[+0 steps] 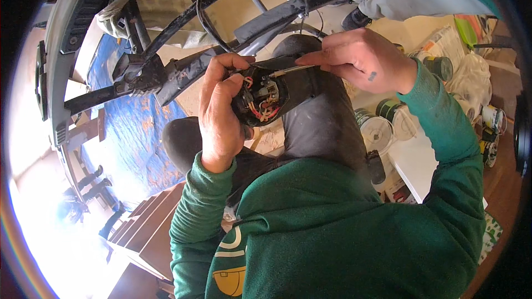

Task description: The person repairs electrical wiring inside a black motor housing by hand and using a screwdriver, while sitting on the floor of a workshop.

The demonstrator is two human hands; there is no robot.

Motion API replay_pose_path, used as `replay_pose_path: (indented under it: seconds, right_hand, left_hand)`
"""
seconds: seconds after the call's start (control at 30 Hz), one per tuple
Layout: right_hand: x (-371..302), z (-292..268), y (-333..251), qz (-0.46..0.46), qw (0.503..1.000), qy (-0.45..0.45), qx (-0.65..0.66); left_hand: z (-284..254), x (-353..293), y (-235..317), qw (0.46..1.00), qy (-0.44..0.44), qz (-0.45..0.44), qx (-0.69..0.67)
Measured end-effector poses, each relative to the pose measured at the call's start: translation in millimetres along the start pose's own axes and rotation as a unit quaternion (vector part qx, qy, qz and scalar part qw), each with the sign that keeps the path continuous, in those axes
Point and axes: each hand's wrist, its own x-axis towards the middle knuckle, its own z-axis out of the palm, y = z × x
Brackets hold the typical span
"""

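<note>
Green sleeves (202, 207) lead to a round black housing (267, 99), held over a dark trouser leg (324, 133), its open face showing coloured wires (260, 112). The left hand (220, 113) clasps its left rim and is the nearer; the right hand (367, 62), up and to the right, pinches a slim tool (292, 70) whose long axis runs leftward, slightly down, into the opening. Whether its tip touches anything, I cannot tell. Beyond are a black metal frame (185, 20) and a blue tarp (138, 138).

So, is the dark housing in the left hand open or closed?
Open: coloured wires are exposed inside the dark housing.
</note>
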Motion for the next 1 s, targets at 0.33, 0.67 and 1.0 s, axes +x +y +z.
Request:
replay_pose_path:
  seconds: [0.33,0.67,1.0]
  right_hand:
    - [0,-13,-27,0.011,0.993,0.01,-0.118]
    - [-1,-17,-33,-0.001,0.984,0.012,-0.179]
    - [-2,-12,-28,-0.002,0.988,0.02,-0.15]
  left_hand:
    - [5,-2,4,0.996,0.017,0.014,0.09]
    - [12,-1,6,0.989,0.024,0.032,0.144]
    - [13,0,5,0.993,0.036,0.016,0.107]
